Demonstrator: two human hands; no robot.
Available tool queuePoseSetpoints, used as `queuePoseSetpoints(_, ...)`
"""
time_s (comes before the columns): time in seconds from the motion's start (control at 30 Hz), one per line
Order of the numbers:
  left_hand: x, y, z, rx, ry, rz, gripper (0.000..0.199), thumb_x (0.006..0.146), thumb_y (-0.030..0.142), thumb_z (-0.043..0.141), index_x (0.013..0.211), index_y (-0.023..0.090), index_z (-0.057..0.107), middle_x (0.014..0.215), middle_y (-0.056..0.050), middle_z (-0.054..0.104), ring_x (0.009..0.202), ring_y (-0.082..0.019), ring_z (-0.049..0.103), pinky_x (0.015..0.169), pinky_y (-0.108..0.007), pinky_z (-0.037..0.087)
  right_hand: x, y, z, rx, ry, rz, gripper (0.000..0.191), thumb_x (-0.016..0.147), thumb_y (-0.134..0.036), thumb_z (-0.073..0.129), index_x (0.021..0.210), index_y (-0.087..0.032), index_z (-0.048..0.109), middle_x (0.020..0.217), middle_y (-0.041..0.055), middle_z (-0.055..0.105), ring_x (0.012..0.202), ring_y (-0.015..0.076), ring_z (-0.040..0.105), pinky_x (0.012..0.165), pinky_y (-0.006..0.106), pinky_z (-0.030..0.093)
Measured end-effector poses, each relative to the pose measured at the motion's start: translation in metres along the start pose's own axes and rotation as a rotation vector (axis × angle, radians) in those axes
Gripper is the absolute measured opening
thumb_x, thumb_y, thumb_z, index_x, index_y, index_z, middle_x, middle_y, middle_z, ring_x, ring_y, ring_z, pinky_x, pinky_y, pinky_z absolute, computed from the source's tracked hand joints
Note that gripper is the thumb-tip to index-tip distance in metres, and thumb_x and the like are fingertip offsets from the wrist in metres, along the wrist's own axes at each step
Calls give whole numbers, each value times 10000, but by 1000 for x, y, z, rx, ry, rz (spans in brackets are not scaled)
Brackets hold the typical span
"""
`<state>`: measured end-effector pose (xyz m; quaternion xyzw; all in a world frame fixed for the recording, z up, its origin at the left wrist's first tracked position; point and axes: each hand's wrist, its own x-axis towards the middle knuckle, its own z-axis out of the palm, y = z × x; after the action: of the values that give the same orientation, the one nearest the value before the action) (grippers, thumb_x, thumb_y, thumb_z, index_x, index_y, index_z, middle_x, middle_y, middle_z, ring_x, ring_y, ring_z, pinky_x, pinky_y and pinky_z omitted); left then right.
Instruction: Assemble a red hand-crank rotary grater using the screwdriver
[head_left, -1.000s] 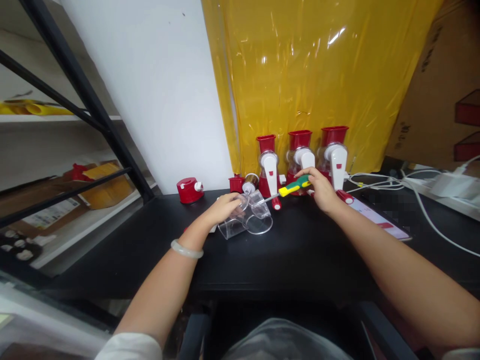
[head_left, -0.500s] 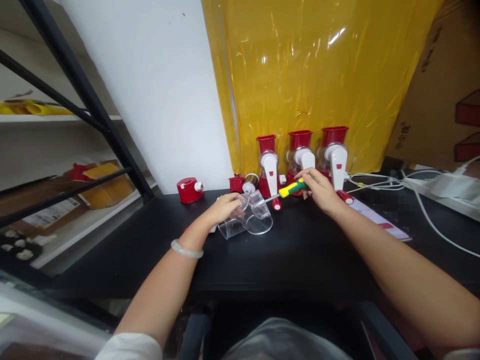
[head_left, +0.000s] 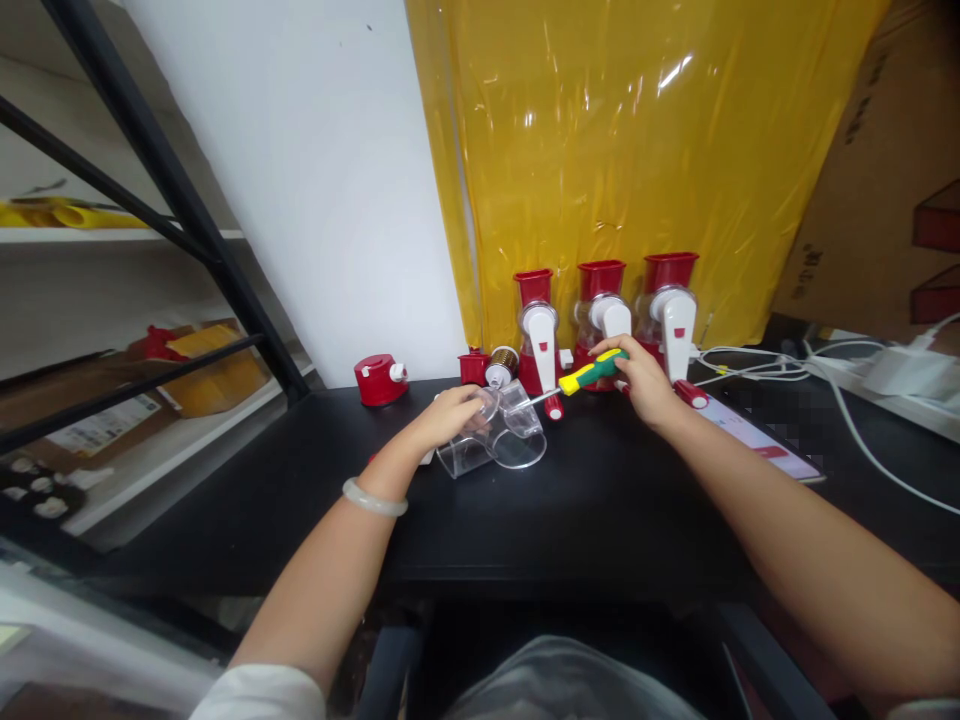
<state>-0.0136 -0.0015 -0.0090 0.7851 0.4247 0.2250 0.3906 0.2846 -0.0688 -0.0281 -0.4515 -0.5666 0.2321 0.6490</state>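
Observation:
My left hand (head_left: 453,416) is wrapped round a clear plastic grater housing (head_left: 519,448) that lies on its side on the black table. In my right hand (head_left: 643,380) is a screwdriver (head_left: 592,373) with a green and yellow handle; my fingers are at the end of the handle. Its shaft slants down to the left, and the tip reaches into the clear housing, where what it touches is too small to make out. Just behind the housing lie a grater drum (head_left: 501,366) and a small red part (head_left: 472,367).
Three red and white rotary graters, a left (head_left: 538,330), a middle (head_left: 606,305) and a right one (head_left: 674,320), stand along the back. A red base (head_left: 380,380) sits to the left. White cables (head_left: 780,362) and a tablet-like device (head_left: 757,440) lie on the right.
My right-hand fingers have shifted back on the screwdriver handle, showing more of its green end. My left hand and the clear housing stay nearly still.

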Motion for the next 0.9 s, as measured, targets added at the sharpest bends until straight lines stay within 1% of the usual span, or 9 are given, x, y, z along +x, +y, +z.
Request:
queuePoseSetpoints(0.13,1,-3,0,-5,-10,1,357,792,332,481,1057,142,625,803,-100,752,760,-257,738,584,-288,510,1,2,0,-11,1,23,193,789,-232,489,897,-223,649,896,21,639,736,157,612,640,290,540)
queuePoseSetpoints(0.27,2,-4,-1,-10,-9,17,352,786,338,491,1045,143,629,812,-102,753,758,-254,737,606,-299,519,2,4,0,-4,-25,-12,165,863,-344,533,904,-220,633,777,5,617,621,132,583,565,263,495)
queuePoseSetpoints(0.37,1,-3,-1,1,-9,14,350,785,331,484,1047,146,625,819,-104,754,763,-254,736,588,-288,507,2,3,1,-28,-22,-28,255,884,-468,562,909,-219,613,631,-28,559,490,108,513,477,243,421)
queuePoseSetpoints(0.43,0,-2,-1,-3,-13,11,346,785,330,482,1044,147,622,819,-102,753,767,-254,736,583,-282,503,1,3,1,-68,-18,-31,319,892,-534,551,910,-220,602,517,-55,492,427,108,473,446,240,385)
queuePoseSetpoints(0.53,1,-2,-1,-3,-11,15,345,781,333,484,1037,146,622,811,-101,750,765,-254,736,582,-281,503,1,3,0,-117,-26,-39,371,905,-583,513,898,-221,594,442,-70,432,381,115,443,428,247,367)
queuePoseSetpoints(0.63,1,-4,-1,-4,-10,20,350,776,334,484,1039,148,622,811,-99,751,767,-256,735,599,-294,513,1,4,-1,-120,-31,-42,372,933,-561,456,906,-220,602,484,-49,475,411,126,482,450,260,403)
queuePoseSetpoints(0.73,2,-5,-1,-13,-11,23,347,776,343,484,1030,151,623,810,-98,752,767,-259,735,608,-303,518,1,5,-1,-38,-41,-9,298,939,-464,430,944,-223,606,624,-14,578,514,137,567,526,276,488)
queuePoseSetpoints(0.83,2,-5,-1,-10,-10,13,354,778,348,490,1041,151,623,799,-95,752,760,-257,736,600,-297,513,1,5,0,23,-25,32,190,870,-318,472,961,-228,613,809,6,634,629,144,625,594,292,546)
queuePoseSetpoints(0.9,2,-4,-1,-2,-9,6,356,782,347,488,1048,151,621,801,-97,753,761,-256,736,599,-294,509,2,4,2,43,-9,59,195,822,-248,482,957,-225,622,871,12,639,676,150,641,616,298,560)
